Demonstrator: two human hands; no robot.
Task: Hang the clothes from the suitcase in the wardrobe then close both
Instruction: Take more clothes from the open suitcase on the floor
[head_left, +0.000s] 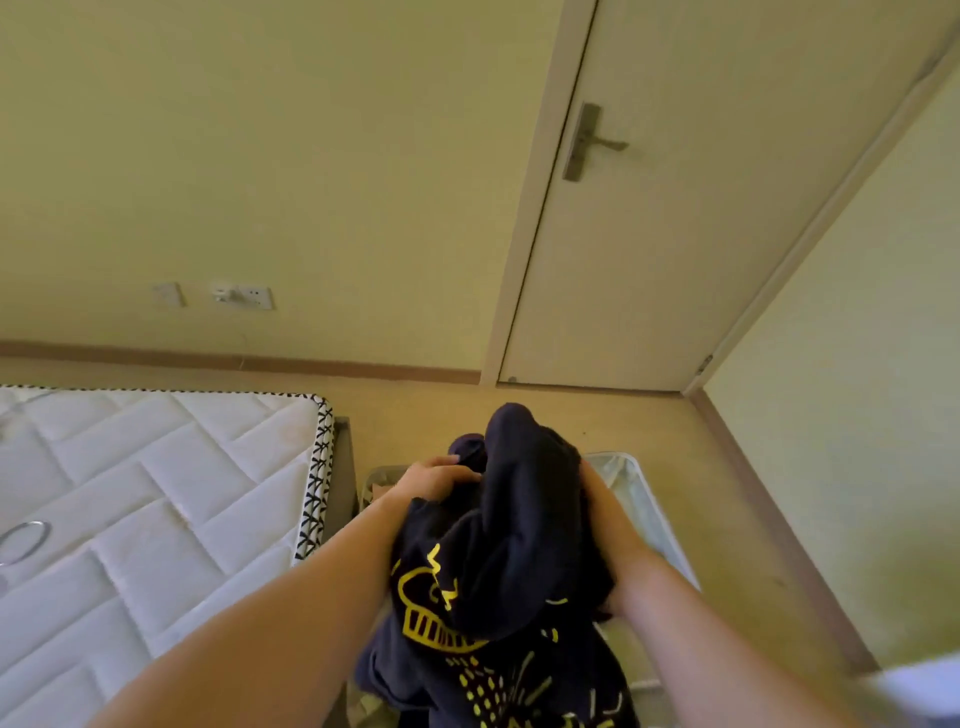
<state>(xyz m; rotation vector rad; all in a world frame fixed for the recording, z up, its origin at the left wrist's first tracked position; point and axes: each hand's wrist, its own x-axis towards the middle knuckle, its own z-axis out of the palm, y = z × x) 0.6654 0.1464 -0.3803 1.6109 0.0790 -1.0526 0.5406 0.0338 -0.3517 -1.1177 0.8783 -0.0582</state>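
A dark navy garment (519, 530) with a yellow printed design is bunched up between both my hands, above the open suitcase (644, 499) on the floor. My left hand (434, 480) grips the cloth near its top left, fingers curled over a fold. My right hand (605, 525) holds the garment's right side, mostly hidden by the cloth. Only the pale lining and rim of the suitcase show, to the right of and behind the garment. The wardrobe is out of view.
A bare white quilted mattress (156, 499) on a bed frame lies at the left, with a metal ring (23, 540) on it. A closed door (675, 208) with a lever handle stands ahead. A wall runs along the right side. Tan floor lies between.
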